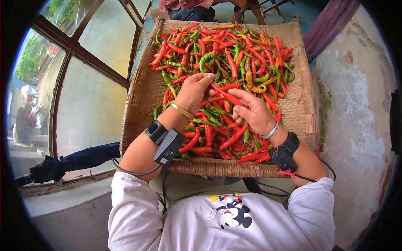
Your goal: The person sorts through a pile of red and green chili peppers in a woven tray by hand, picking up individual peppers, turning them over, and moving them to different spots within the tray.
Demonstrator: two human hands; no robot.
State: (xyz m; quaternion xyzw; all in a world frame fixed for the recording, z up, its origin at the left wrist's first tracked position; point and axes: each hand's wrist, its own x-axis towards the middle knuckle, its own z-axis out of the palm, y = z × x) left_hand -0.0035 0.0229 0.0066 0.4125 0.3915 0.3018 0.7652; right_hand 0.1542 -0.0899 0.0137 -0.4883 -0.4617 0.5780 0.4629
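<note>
A long red chili pepper slants between my two hands above the pile. My left hand pinches its upper end between thumb and fingertips. Around its lower end, the thumb and fingers of my right hand are closed; the far fingers are partly hidden. Beneath both hands, red, green and orange chili peppers lie heaped on a woven tray. Another cluster of mostly red peppers lies at the tray's near side, below my wrists.
A framed window stands at the left, with a dark folded umbrella along its sill. On the right rises a worn plaster wall beside a purple curtain. Another person sits beyond the tray's far edge. Cables hang from my wrist devices.
</note>
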